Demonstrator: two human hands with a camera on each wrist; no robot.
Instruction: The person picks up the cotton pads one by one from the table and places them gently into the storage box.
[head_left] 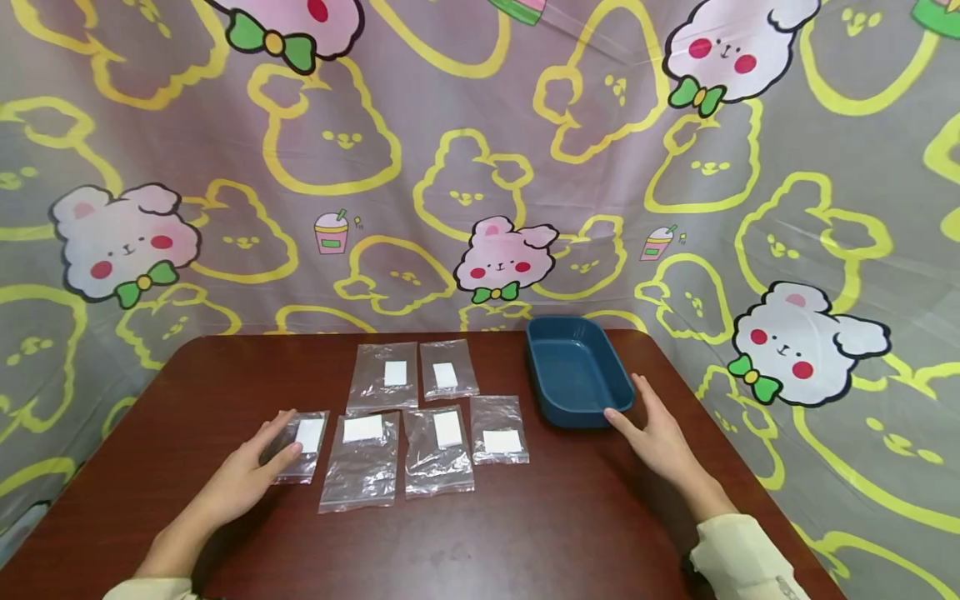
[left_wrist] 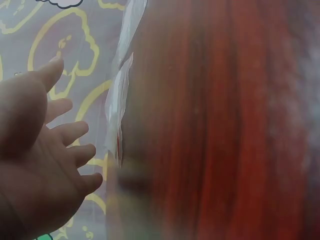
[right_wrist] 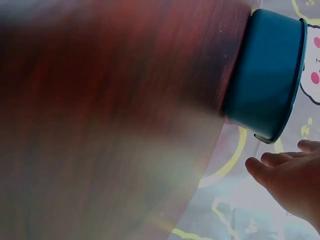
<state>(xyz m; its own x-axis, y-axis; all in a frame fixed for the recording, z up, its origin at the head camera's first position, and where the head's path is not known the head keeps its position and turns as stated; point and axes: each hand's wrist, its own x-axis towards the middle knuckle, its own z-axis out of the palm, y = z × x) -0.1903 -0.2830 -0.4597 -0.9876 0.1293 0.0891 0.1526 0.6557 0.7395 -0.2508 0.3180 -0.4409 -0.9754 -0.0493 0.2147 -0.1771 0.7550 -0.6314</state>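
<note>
My left hand (head_left: 243, 475), fingers loosely extended, hovers over the leftmost clear zip bag (head_left: 307, 467) and hides part of it. That bag has a white rectangle (head_left: 309, 435) on it or inside. In the left wrist view the hand (left_wrist: 47, 145) is spread with nothing in its grasp, and the bags (left_wrist: 120, 100) show edge-on beyond the fingertips. A deep blue plastic tray (head_left: 577, 375) stands at the table's back right. Beside its near right corner is my right hand (head_left: 660, 437), thumb and fingers apart. From the right wrist, the fingertips lie just off the tray's (right_wrist: 265, 70) rim.
Several more clear zip bags, each with a white rectangle, lie flat mid-table, among them one at the back left (head_left: 367, 379) and one nearest the tray (head_left: 498, 417). Brown wooden table (head_left: 480, 550); a patterned cloth (head_left: 420, 125) hangs behind and beside it.
</note>
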